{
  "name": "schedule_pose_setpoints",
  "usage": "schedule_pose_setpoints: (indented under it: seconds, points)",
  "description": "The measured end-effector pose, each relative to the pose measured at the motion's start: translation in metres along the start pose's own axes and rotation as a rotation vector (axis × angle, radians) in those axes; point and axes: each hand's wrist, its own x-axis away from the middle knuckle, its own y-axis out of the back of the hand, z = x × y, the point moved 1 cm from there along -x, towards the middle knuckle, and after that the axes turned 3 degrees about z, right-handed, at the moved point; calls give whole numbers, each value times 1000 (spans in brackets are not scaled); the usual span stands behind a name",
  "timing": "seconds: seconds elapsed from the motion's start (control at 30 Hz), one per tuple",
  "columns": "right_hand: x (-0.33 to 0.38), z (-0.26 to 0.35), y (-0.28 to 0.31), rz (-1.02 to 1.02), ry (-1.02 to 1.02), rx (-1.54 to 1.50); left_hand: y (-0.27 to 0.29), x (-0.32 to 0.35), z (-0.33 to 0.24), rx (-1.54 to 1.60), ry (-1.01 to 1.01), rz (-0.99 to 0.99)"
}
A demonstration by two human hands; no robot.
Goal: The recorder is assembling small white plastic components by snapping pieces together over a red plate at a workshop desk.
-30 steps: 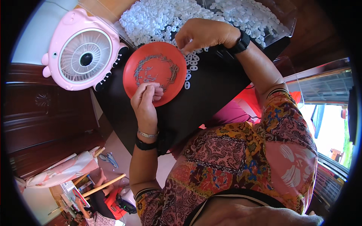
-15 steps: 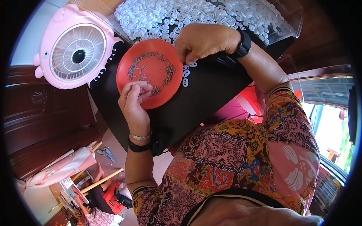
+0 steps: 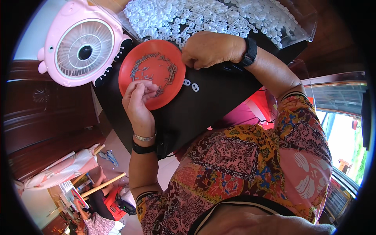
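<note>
Close head view, facing down

Dark wooden cabinet (image 3: 43, 117) at left, carved panels, glossy. Pale tiled floor (image 3: 117, 147) below the black desk (image 3: 211, 105). Clutter on the floor lower left: white cloth bundle (image 3: 58, 172), wooden stick (image 3: 103, 185), small bright items. Window (image 3: 337, 129) at right, strong daylight coming in, greenery outside. White wall (image 3: 31, 43) upper left.

left hand (image 3: 137, 100) raised toward eleven o'clock, fingers curled in, fingertips (image 3: 150, 87) pinched together; forearm running down toward six o'clock. right hand (image 3: 209, 49) lying knuckles-up, fingers tucked under toward nine o'clock; forearm reaching back toward four o'clock, elbow bent.
</note>
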Motion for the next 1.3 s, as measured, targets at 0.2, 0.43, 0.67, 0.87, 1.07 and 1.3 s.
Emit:
schedule_pose_setpoints:
  seconds: [0.2,0.43,0.67,0.87,1.07,1.3]
  points:
    - [0,2,-3,-68,18,166,-5,1,-1,16,-47,43]
    - [-7,13,2,-171,132,-420,-18,4,3,-230,-107,200]
    - [-19,27,-9,-331,97,-1050,-22,9,4,-303,-224,176]
    - [-18,45,-17,-391,230,-954,-24,9,7,-185,-260,196]
    - [-15,52,-15,-371,235,-809,-22,6,3,-117,-216,128]
    - [-17,49,-18,-424,165,-635,-21,5,3,-61,-159,171]
